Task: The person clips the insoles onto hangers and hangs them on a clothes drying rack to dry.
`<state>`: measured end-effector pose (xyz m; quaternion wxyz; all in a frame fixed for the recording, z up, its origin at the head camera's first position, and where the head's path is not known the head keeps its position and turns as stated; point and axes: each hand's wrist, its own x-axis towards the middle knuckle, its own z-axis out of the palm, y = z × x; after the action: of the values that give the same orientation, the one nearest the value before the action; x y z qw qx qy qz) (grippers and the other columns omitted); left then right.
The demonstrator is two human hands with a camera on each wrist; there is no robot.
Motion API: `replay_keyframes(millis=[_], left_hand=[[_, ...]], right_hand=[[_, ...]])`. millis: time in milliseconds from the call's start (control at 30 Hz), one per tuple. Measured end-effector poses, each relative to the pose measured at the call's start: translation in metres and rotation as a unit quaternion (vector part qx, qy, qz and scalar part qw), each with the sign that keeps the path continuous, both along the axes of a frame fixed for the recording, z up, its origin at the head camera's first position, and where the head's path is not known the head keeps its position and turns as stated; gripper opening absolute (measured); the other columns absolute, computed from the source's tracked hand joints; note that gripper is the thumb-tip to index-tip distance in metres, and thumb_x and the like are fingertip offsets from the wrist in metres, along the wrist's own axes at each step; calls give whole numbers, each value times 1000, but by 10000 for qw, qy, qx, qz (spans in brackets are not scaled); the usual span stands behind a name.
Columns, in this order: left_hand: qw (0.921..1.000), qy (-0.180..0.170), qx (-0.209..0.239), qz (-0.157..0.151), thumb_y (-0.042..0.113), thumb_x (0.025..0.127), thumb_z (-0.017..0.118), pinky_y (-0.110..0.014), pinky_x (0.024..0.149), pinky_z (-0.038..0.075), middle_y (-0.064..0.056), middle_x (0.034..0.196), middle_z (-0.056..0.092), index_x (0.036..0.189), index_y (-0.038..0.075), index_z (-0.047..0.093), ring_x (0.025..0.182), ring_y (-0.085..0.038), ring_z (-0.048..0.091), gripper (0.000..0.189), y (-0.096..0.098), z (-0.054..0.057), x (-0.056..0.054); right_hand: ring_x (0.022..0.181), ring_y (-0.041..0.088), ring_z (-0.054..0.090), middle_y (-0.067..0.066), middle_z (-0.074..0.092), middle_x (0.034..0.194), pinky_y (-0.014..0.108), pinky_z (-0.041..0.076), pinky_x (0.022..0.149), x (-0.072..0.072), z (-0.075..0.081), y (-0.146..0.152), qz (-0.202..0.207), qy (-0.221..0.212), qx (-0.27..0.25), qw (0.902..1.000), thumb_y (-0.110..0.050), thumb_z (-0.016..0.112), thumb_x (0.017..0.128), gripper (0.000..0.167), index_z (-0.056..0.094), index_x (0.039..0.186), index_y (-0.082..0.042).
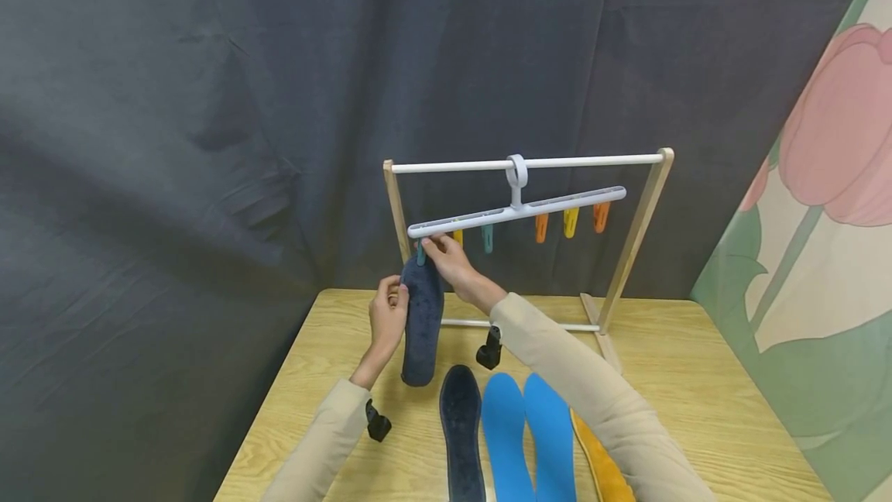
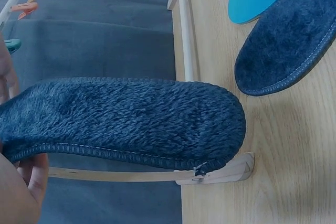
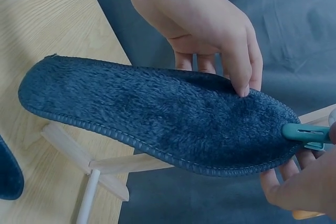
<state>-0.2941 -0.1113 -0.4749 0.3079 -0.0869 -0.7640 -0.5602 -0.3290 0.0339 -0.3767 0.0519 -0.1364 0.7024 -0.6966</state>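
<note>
Fingers pinch a raised dark insole

At bottom centre, blue insoles lie flat. Left of centre, the left hand pinches the dark insole's edge; the right hand grips a teal clip at its top, below a white hanger.

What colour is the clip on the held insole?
Teal clip, clearest in the right wrist view.

Setting: cloth-backed tabletop workspace indoors; home or studio, cannot tell
Dark cloth: hung across far and left sides
Tulip-print panel: right side
Table: pale wood-grain top
</note>
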Motion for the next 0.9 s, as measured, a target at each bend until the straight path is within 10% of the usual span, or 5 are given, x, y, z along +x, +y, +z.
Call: replay_keyframes(millis=[900], left_hand=[[9999,-109,76,-18,11,98,62,-28,68,57,-16,94,69,108,-4,65,80,-29,67,19,-5,-16,3]], right_hand=[[128,31,51,23,58,132,41,38,111,-2,-11,5,-59,75,20,10000,-16,46,107,37,51,136,7]])
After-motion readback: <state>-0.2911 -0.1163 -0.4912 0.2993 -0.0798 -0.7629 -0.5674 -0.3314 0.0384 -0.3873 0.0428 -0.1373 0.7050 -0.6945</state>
